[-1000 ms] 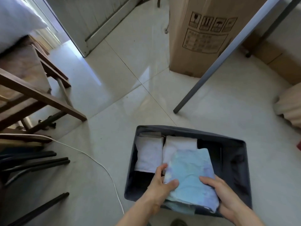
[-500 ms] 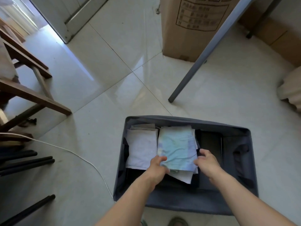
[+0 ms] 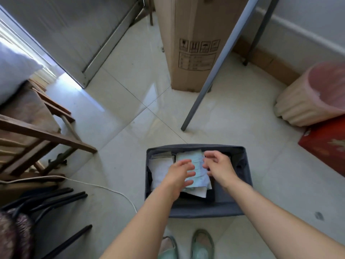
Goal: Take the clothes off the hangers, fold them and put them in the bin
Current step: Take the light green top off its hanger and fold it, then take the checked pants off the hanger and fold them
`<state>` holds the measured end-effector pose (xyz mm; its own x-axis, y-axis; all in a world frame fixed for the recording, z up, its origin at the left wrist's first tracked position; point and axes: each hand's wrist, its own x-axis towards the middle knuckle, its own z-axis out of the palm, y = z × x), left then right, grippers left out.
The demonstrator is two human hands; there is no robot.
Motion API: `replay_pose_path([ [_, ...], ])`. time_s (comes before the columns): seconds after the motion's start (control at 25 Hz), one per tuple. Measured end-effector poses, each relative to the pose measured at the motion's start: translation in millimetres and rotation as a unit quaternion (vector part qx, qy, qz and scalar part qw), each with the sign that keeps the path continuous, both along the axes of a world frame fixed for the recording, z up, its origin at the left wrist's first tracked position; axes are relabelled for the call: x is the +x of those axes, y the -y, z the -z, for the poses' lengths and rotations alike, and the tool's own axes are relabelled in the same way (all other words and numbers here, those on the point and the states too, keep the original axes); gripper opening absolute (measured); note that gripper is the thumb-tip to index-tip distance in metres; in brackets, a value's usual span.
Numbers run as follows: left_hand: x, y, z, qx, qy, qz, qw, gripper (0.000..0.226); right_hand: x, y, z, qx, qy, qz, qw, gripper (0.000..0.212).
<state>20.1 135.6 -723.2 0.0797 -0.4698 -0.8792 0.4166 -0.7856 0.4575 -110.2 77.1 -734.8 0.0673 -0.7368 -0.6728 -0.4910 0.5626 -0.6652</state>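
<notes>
hovering over a folded pale blue garment (image 3: 198,175) in the grey bin (image 3: 205,210), left hand (image 3: 178,173) and right hand (image 3: 219,165), fingers loosely spread, gripping nothing, folded white clothes (image 3: 160,171) alongside

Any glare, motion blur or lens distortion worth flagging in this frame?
Head view: bright glare on the floor tiles by the doorway; left hand and right hand slightly motion-blurred over the bin; wide-angle stretching toward the edges.

Glossy tile floor (image 3: 130,86), matt grey fabric bin (image 3: 205,210), soft, seemingly cotton folded clothes (image 3: 197,165), brown cardboard box (image 3: 184,34)
</notes>
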Motion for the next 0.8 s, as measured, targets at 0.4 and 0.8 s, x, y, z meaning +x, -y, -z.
replay_pose_path([
  [0.4,-35,-2,-247,-0.134,-0.119,-0.038,0.983,0.031,-30,-26,-245,-0.090,0.114,0.035,0.989,0.024],
  [0.8,-123,-37,-445,-0.267,-0.125,0.184,0.938,0.019,-129,-115,-453,-0.254,0.089,0.127,0.955,0.023],
])
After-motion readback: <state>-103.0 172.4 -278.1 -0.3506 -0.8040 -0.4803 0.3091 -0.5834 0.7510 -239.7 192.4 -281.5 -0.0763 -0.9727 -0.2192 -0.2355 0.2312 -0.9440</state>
